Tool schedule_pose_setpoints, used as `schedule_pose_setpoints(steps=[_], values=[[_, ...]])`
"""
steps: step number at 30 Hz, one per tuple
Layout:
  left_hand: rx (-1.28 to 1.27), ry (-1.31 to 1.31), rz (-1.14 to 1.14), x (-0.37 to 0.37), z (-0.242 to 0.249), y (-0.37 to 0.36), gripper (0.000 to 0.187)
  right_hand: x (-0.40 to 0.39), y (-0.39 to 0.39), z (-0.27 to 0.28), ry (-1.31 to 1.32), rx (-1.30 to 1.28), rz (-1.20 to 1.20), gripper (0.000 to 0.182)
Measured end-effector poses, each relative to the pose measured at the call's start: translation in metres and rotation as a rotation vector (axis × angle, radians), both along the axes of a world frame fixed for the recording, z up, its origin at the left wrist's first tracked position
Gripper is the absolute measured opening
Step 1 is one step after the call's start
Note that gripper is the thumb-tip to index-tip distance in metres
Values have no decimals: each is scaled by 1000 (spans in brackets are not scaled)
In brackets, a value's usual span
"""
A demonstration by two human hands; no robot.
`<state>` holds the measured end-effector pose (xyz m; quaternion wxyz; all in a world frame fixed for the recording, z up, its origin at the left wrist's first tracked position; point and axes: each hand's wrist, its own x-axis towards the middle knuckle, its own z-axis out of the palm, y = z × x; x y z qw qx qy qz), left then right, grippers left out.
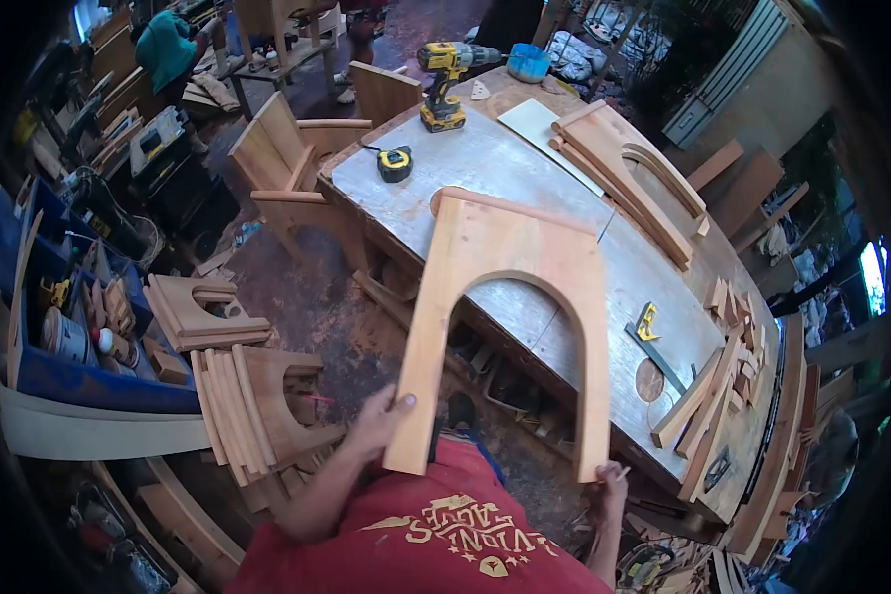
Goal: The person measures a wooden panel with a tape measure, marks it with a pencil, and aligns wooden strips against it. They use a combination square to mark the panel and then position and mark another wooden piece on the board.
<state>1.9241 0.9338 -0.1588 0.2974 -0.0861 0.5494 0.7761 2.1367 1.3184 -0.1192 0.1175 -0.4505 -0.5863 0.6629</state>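
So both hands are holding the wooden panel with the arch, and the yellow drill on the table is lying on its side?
Not quite: the yellow drill isn't on its side. The head view shows it standing upright on the table. But yes, the left hand and right hand are holding the arched wooden panel.

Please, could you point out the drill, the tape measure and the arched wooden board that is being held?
Drill [443, 120]: head view, its battery base.
Tape measure [395, 164]: head view, middle of its case.
Arched wooden board [521, 244]: head view, solid upper part.
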Motion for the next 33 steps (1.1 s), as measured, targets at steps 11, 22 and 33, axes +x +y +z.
schedule_pose_setpoints(steps=[11, 22, 33], values=[[-494, 408, -352, -177, -17, -64, 43, -69, -57, -13, -113, -343, 746, 32], [-952, 983, -316, -135, 43, 52, 85, -157, -153, -81, -33, -376, 834, 31], [-1051, 758, -515, -81, 11, 134, 79, -173, -119, -49, -92, 638, 1292, 46]])
